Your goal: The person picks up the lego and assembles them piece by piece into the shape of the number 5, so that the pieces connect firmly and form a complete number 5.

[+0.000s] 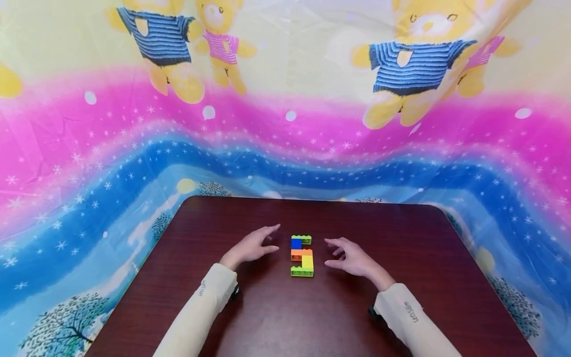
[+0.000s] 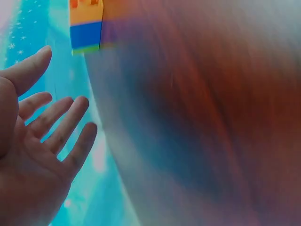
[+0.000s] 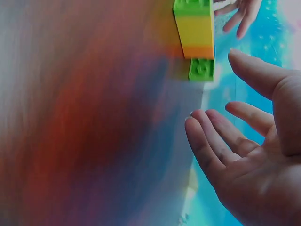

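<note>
Joined toy building bricks in an S shape lie mid-table in the head view. From far to near they are a green brick (image 1: 306, 239), a blue brick (image 1: 296, 244), an orange brick (image 1: 301, 253), a yellow brick (image 1: 307, 262) and another green brick (image 1: 302, 271). My left hand (image 1: 253, 245) hovers left of them, fingers spread and apart from the bricks. On the other side my right hand (image 1: 351, 256) has its fingers extended toward the bricks, also with a gap. Both palms hold nothing, as the wrist views of the left hand (image 2: 47, 136) and right hand (image 3: 249, 146) show.
The dark brown wooden table (image 1: 285, 317) has a glossy top and rounded far corners. A printed curtain (image 1: 285, 144) with bears and snowflakes hangs behind it and along both sides. Long pale sleeves (image 1: 196, 312) cover both forearms.
</note>
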`<action>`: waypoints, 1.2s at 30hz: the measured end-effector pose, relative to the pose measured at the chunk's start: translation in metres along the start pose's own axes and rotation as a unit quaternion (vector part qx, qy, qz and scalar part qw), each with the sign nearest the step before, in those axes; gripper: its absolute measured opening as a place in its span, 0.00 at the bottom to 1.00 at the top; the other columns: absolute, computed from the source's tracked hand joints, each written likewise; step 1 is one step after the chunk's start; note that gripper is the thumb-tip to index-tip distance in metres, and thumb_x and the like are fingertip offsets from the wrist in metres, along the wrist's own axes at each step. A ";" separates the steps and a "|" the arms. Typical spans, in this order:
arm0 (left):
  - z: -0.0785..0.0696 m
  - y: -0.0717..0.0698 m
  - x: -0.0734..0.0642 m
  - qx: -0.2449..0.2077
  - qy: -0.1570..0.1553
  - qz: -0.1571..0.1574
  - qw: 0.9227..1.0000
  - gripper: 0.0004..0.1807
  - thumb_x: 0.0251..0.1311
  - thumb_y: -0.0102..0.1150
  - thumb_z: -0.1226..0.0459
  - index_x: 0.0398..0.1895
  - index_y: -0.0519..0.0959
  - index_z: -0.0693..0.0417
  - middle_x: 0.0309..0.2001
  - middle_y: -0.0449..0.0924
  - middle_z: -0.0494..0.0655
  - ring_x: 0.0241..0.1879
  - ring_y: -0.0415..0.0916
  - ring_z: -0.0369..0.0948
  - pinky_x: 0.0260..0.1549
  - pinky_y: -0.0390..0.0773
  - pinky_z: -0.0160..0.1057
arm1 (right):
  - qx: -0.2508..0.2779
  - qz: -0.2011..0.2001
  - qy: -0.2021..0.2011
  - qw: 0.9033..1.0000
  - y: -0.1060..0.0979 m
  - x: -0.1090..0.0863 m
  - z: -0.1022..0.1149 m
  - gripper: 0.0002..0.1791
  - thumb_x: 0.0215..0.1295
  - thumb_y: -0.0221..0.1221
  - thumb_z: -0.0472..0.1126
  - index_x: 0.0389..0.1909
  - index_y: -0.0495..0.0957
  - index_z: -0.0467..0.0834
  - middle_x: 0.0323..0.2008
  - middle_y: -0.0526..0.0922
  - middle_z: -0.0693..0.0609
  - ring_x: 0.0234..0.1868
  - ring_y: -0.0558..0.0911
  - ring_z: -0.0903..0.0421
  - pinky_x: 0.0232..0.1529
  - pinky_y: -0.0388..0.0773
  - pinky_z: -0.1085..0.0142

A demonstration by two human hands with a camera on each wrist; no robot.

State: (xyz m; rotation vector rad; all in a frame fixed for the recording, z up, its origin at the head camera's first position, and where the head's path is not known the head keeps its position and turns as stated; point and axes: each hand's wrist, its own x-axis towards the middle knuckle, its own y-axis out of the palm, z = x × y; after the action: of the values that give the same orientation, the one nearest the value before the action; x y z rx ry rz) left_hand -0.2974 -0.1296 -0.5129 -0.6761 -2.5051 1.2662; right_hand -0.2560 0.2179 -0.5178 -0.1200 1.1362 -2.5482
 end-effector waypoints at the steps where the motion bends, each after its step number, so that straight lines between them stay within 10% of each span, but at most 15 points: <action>1: 0.002 -0.005 -0.002 0.019 0.001 -0.008 1.000 0.38 0.72 0.63 0.54 0.81 0.60 0.44 0.76 0.67 0.52 0.67 0.75 0.50 0.70 0.71 0.55 | -0.011 -0.002 0.001 1.000 -0.005 -0.001 -0.001 0.41 0.63 0.73 0.48 0.75 0.69 0.47 0.64 0.77 0.44 0.56 0.82 0.48 0.53 0.85 0.53; 14: -0.003 -0.068 -0.023 0.200 0.040 -0.124 0.971 0.33 0.71 0.63 0.53 0.77 0.69 0.47 0.71 0.75 0.52 0.69 0.71 0.55 0.69 0.67 0.64 | -0.175 -0.101 -0.071 0.977 -0.064 -0.016 -0.002 0.38 0.66 0.70 0.45 0.75 0.69 0.45 0.61 0.78 0.41 0.61 0.78 0.40 0.59 0.79 0.41; 20: -0.008 -0.085 -0.033 0.274 0.068 -0.199 0.938 0.31 0.71 0.63 0.50 0.75 0.72 0.44 0.68 0.78 0.47 0.67 0.73 0.51 0.68 0.68 0.58 | -0.279 -0.213 -0.160 0.923 -0.077 -0.017 0.004 0.38 0.61 0.73 0.42 0.73 0.72 0.47 0.60 0.80 0.42 0.60 0.76 0.39 0.64 0.72 0.40; 27: -0.003 -0.086 -0.041 0.362 0.137 -0.301 0.872 0.30 0.67 0.66 0.52 0.71 0.76 0.48 0.66 0.80 0.48 0.66 0.76 0.51 0.70 0.67 0.57 | -0.338 -0.327 -0.266 0.841 -0.085 -0.014 -0.004 0.38 0.59 0.71 0.43 0.72 0.73 0.47 0.62 0.80 0.41 0.63 0.76 0.38 0.71 0.66 0.43; 31: 0.008 -0.080 -0.044 0.395 0.163 -0.338 0.838 0.27 0.76 0.53 0.48 0.71 0.76 0.49 0.65 0.81 0.49 0.66 0.76 0.50 0.71 0.67 0.56 | -0.352 -0.354 -0.300 0.813 -0.086 -0.013 -0.009 0.33 0.66 0.63 0.48 0.72 0.73 0.45 0.64 0.79 0.40 0.65 0.76 0.37 0.74 0.64 0.43; 36: 0.018 -0.075 -0.046 0.416 0.173 -0.362 0.816 0.33 0.83 0.28 0.44 0.70 0.77 0.50 0.64 0.82 0.49 0.65 0.77 0.50 0.72 0.67 0.56 | -0.367 -0.377 -0.320 0.788 -0.085 -0.012 -0.016 0.30 0.81 0.45 0.58 0.70 0.76 0.44 0.68 0.78 0.41 0.67 0.76 0.38 0.72 0.65 0.41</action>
State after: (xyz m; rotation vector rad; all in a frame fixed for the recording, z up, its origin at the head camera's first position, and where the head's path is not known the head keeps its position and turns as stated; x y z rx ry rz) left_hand -0.2868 -0.2039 -0.4636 0.2400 -1.4068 1.5132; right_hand -0.2720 0.2859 -0.4656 -1.7867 1.9117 -2.0437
